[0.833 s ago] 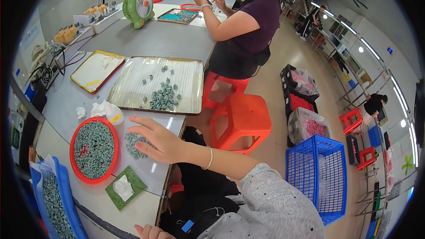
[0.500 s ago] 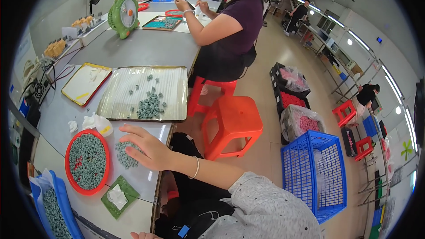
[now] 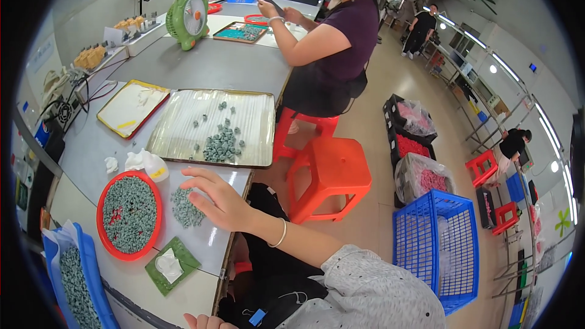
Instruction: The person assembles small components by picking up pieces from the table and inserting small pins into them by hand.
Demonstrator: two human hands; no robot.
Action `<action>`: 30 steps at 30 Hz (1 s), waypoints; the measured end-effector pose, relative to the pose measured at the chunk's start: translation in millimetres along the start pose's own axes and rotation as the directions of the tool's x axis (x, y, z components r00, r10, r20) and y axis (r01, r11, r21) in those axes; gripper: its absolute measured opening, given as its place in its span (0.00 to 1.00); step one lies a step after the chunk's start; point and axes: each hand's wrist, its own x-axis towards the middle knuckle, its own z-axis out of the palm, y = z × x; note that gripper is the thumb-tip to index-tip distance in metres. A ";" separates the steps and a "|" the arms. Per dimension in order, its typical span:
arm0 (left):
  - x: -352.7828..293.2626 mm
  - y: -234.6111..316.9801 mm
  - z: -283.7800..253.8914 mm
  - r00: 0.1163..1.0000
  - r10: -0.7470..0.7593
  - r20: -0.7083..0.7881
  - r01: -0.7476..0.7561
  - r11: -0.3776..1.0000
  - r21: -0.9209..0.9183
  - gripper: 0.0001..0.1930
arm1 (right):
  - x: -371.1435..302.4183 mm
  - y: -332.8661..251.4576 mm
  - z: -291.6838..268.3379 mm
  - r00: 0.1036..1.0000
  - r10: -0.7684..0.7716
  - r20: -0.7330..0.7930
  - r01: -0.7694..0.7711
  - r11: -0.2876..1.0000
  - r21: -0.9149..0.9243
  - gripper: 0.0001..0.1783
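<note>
My right hand (image 3: pixel 220 200), with a bangle on its wrist, hovers over the table's near edge with its fingers apart. I see nothing between them. Just below and left of the fingertips lies a loose pile of small grey-green pieces (image 3: pixel 186 210), partly covered by the hand. Left of that pile is a round red-rimmed tray (image 3: pixel 160 224) full of similar pieces, a few red ones among them. My left hand (image 3: pixel 207 323) only pokes in at the bottom edge; most of it is cut off, so its grip is hidden.
A shallow tray (image 3: pixel 164 149) holds larger grey-green clusters. White tissue lies on a green mat (image 3: pixel 183 245). A blue bin (image 3: pixel 91 280) of pieces stands lower left. Red stools (image 3: pixel 341 161), a blue crate (image 3: pixel 399 225) and a seated person with a phone (image 3: pixel 338 42) are to the right.
The whole view has shifted, so table and trays sit a little further right. My right hand stays above the loose pile with its fingers apart. A distant standing person has turned.
</note>
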 end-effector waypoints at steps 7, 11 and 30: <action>2.4 1.3 1.9 0.999 -0.021 0.039 0.020 0.999 0.026 0.21 | 1.1 -3.0 -0.2 0.999 0.043 0.012 -0.043 0.998 0.036 0.16; 2.4 6.3 0.8 0.999 -0.016 0.037 0.014 0.998 0.058 0.18 | 1.4 -2.1 1.3 0.998 0.067 0.008 -0.067 0.996 0.055 0.16; 7.4 7.4 2.8 0.989 0.111 0.093 -0.120 0.988 0.095 0.12 | 2.7 -3.7 -1.4 0.991 0.132 -0.038 -0.126 0.985 0.119 0.14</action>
